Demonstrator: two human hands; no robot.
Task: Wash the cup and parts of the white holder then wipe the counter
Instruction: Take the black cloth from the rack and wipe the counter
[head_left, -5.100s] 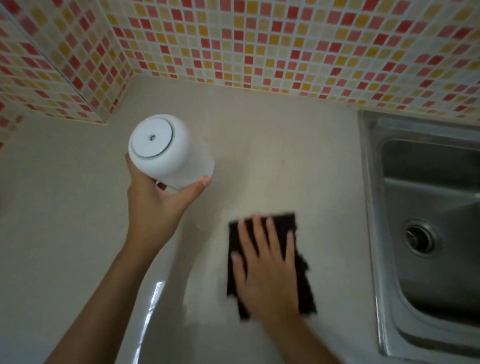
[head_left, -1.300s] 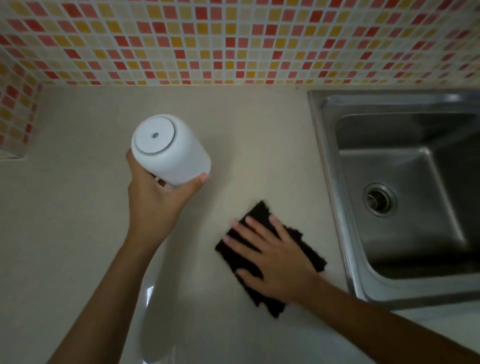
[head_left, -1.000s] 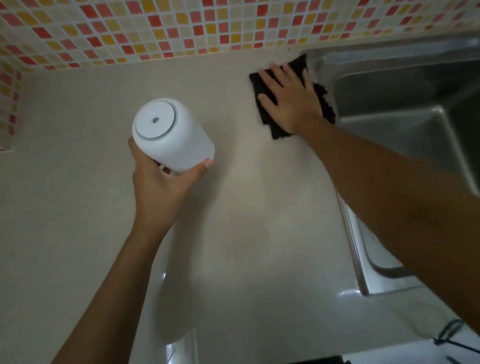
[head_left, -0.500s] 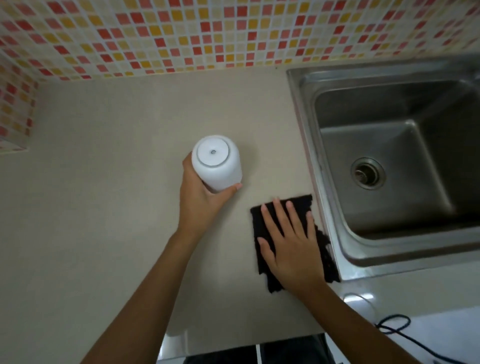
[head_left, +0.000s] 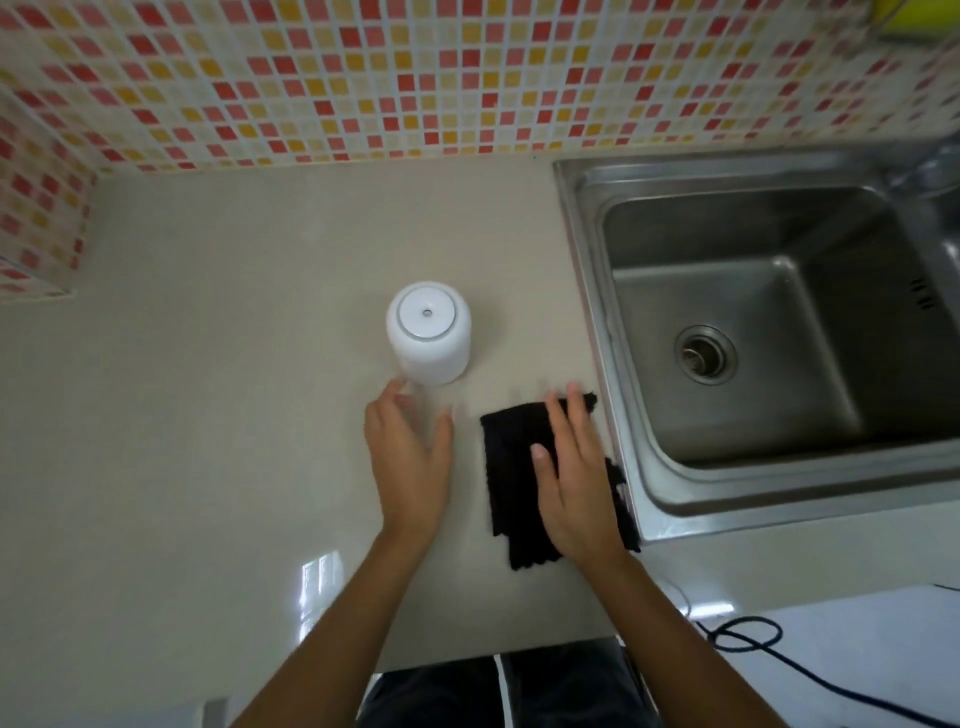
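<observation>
Because the white holder (head_left: 429, 332) stands upside down on the surface (head_left: 208, 415), base up, it can drain and sits clear of the wiping, just beyond the left grip (head_left: 410, 452). That hand is spread and empty, apart from the holder. The right grip (head_left: 576, 467) lies flat, fingers extended, pressing the black cloth (head_left: 511, 467) to the surface rather than clutching it. The cloth sits to the left grip's right, beside the sink (head_left: 587, 291) rim, likely mid-wipe.

Dim, soft; glare on counter (head_left: 317, 577); fingers (head_left: 400, 400) motion-blurred.
</observation>
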